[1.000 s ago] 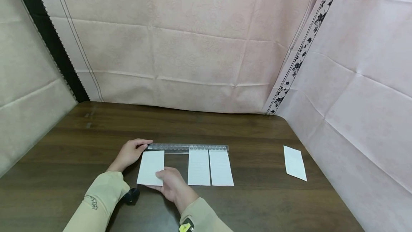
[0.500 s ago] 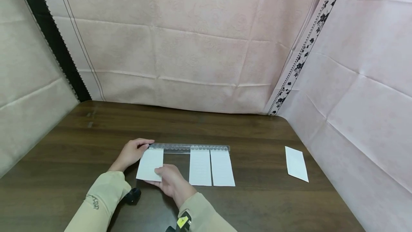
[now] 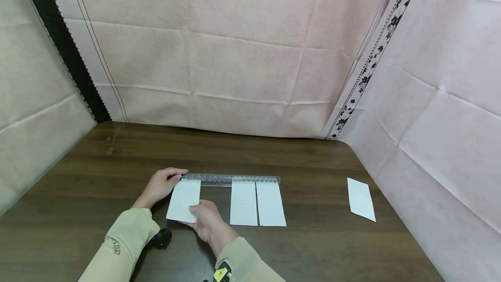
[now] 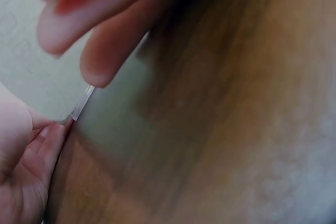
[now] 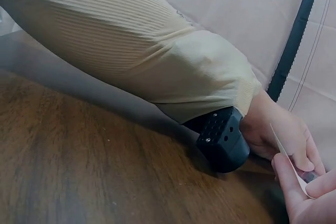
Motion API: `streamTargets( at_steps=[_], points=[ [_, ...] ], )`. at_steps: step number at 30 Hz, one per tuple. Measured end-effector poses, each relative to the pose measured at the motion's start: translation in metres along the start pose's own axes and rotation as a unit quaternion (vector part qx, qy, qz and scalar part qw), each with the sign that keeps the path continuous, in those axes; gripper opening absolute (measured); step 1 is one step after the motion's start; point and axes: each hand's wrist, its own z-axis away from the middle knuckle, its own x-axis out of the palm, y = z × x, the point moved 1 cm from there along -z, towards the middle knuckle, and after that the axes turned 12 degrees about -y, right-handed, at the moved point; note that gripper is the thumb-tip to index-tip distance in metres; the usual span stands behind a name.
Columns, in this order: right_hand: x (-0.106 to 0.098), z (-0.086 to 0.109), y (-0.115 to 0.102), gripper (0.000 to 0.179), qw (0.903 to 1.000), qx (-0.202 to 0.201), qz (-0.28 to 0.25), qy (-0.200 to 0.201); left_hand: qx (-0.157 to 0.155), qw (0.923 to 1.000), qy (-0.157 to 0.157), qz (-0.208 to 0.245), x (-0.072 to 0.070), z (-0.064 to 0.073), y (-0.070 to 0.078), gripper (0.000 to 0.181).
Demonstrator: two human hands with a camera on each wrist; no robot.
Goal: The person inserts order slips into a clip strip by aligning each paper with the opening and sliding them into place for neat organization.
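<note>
A clear plastic ruler [image 3: 217, 179] lies across the table, and my left hand [image 3: 158, 187] pinches its left end between thumb and fingers. My right hand [image 3: 209, 223] holds a white card [image 3: 183, 199] by its lower right corner, thumb on top and fingers beneath. That card's upper edge overlaps the ruler near its left end. Two lined white cards, a middle one [image 3: 243, 203] and a right one [image 3: 270, 203], lie side by side with their tops at the ruler. In the right wrist view, the held card [image 5: 286, 150] appears edge-on, tilted up.
Another white card [image 3: 361, 199] lies alone at the right of the brown wooden table [image 3: 305, 247]. Pale cloth [image 3: 219, 55] hangs along the back and both sides. A black wrist camera [image 3: 161, 238] sits under the left sleeve.
My right hand has moved the card forward, so its upper edge now reaches the ruler, then slightly right. My left hand stays at the ruler's left end.
</note>
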Motion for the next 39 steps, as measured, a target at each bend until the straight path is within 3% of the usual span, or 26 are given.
streamTargets(
  at_steps=[9,39],
  points=[
    [-0.0006,-0.0004,-0.0017,0.026,1.0,-0.007,0.002,0.006,-0.018,0.9998,0.0,-0.005,0.001,-0.0016,-0.0004,0.026],
    [-0.0089,0.0017,-0.0042,0.03,0.9996,-0.026,-0.008,0.009,-0.005,0.9999,0.004,-0.014,0.0008,0.0001,0.0011,0.025]
  ],
)
